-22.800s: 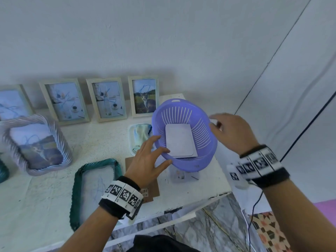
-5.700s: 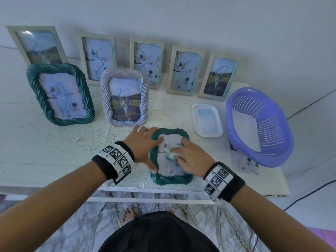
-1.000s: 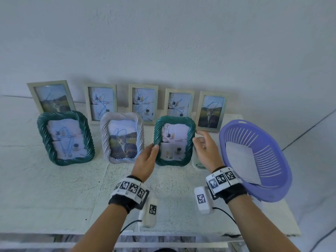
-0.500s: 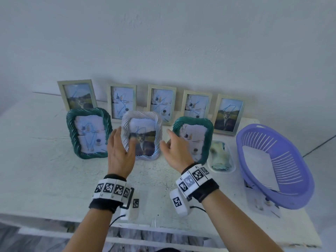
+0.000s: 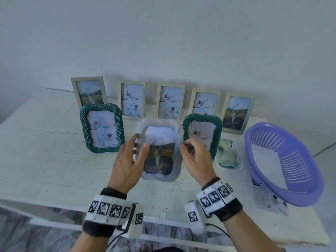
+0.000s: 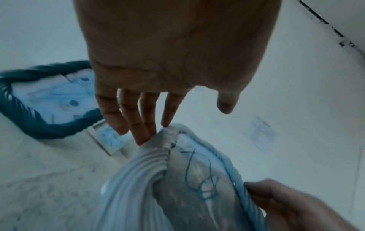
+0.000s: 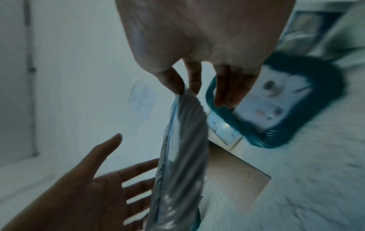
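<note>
White tabletop (image 5: 45, 160) against a pale wall; about its middle, between the left green frame (image 5: 101, 128) and the right green frame (image 5: 201, 131), the grey rope frame (image 5: 160, 155) is tipped back. The right hand (image 5: 196, 160) pinches its right edge between thumb and fingertips, and the left hand (image 5: 127, 166) steadies the left edge with straight, spread fingers. Holding it by the edges, I'd say, leaves the glass free for the cloth (image 5: 227, 153) nearer the right edge.

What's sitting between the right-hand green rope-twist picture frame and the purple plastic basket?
A small white plastic tray holding a crumpled pale cloth, on the white table; the head view shows it.
</note>
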`<state>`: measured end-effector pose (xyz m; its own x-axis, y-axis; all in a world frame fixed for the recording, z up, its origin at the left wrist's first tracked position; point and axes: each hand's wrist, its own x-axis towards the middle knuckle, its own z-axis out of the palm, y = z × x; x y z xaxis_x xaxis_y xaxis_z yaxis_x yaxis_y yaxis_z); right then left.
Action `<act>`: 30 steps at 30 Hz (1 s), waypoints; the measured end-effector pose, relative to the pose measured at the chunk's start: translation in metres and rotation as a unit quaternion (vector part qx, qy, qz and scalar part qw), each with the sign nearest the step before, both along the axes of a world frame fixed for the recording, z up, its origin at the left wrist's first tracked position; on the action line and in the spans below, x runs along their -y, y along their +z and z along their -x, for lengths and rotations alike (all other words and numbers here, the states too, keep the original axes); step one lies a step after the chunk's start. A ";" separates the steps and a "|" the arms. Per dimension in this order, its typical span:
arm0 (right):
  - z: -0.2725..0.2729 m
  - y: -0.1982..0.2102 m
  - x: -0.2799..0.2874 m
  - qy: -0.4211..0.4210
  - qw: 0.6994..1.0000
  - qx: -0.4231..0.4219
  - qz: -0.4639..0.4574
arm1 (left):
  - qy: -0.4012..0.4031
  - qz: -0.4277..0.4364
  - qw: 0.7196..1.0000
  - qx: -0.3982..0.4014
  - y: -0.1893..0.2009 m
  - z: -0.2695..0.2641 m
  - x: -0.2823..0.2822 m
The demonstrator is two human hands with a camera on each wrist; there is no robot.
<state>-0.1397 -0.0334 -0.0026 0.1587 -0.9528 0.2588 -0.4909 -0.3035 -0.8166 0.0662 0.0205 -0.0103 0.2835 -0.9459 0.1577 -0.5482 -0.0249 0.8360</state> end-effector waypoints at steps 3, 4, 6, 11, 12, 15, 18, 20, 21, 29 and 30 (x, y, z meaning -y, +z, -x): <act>0.030 -0.006 -0.029 0.019 0.982 0.144 -0.120 | -0.065 -0.054 0.996 -0.030 0.016 0.019 -0.025; 0.040 -0.010 -0.036 0.020 0.966 0.192 -0.169 | -0.078 -0.078 0.993 -0.030 0.017 0.027 -0.029; 0.056 -0.018 -0.049 0.016 0.932 0.271 -0.240 | -0.095 -0.122 0.988 -0.010 0.015 0.045 -0.033; 0.078 -0.024 -0.073 0.000 0.914 0.317 -0.254 | -0.150 -0.206 0.967 0.004 0.003 0.088 -0.036; 0.080 -0.023 -0.076 0.001 0.914 0.316 -0.254 | -0.160 -0.214 0.964 -0.008 0.004 0.096 -0.037; 0.083 -0.014 -0.082 0.012 0.906 0.339 -0.253 | -0.166 -0.242 0.952 -0.089 0.001 0.116 -0.038; 0.082 -0.009 -0.084 -0.001 0.897 0.362 -0.254 | -0.166 -0.239 0.934 -0.206 -0.004 0.130 -0.041; 0.084 -0.008 -0.082 -0.031 0.890 0.362 -0.275 | -0.169 -0.227 0.923 -0.259 -0.006 0.138 -0.045; 0.086 -0.009 -0.081 -0.045 0.885 0.362 -0.290 | -0.176 -0.223 0.919 -0.272 -0.005 0.141 -0.047; 0.123 -0.020 -0.074 -0.120 0.902 0.276 -0.309 | -0.142 -0.195 0.893 -0.380 -0.019 0.132 -0.051; 0.128 -0.025 -0.073 -0.128 0.918 0.234 -0.292 | -0.115 -0.178 0.898 -0.384 -0.023 0.127 -0.051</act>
